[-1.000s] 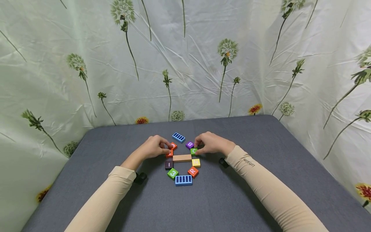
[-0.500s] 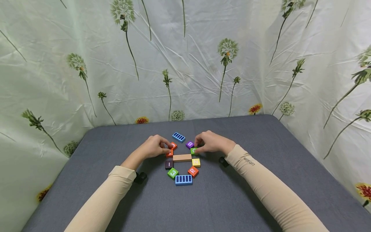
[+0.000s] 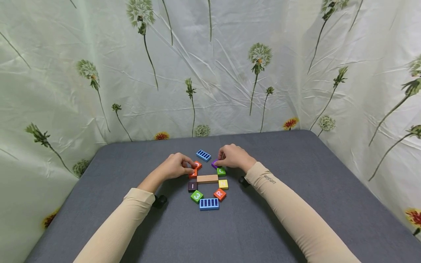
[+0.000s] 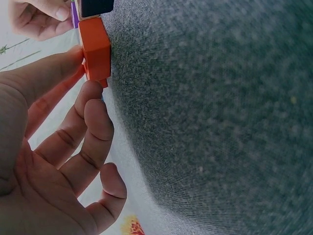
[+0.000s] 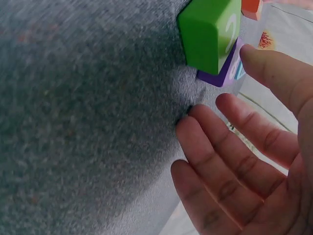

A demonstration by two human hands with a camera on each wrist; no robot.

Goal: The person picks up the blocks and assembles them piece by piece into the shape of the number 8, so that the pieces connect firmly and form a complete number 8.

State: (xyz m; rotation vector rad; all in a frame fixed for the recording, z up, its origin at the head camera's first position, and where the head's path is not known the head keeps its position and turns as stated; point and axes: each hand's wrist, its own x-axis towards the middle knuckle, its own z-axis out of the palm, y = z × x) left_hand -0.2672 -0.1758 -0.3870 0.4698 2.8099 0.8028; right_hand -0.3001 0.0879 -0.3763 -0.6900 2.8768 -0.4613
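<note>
My left hand (image 3: 175, 166) has its thumb and index finger at two orange lettered blocks on the left side of a ring of pieces. In the left wrist view the thumb tip meets the edge of the nearer orange block (image 4: 96, 46), while its other fingers curve below. My right hand (image 3: 235, 156) reaches the purple block (image 3: 213, 164) at the ring's upper right. The right wrist view has its thumb overlapping that purple block (image 5: 222, 73), with the index fingertip a little apart from it. A green block marked C (image 3: 221, 171) lies just nearer, untouched.
A plain wooden bar (image 3: 207, 179) crosses the ring. Lower down lie a dark block (image 3: 192, 186), a yellow block (image 3: 223, 184), a green block marked 3 (image 3: 197, 196) and a red R block (image 3: 219, 194). Blue slotted pieces sit at the near end (image 3: 209, 204) and far end (image 3: 203, 155).
My right hand has shifted away and slightly left, from the green C block to the purple block. The left hand stays at the orange blocks.
</note>
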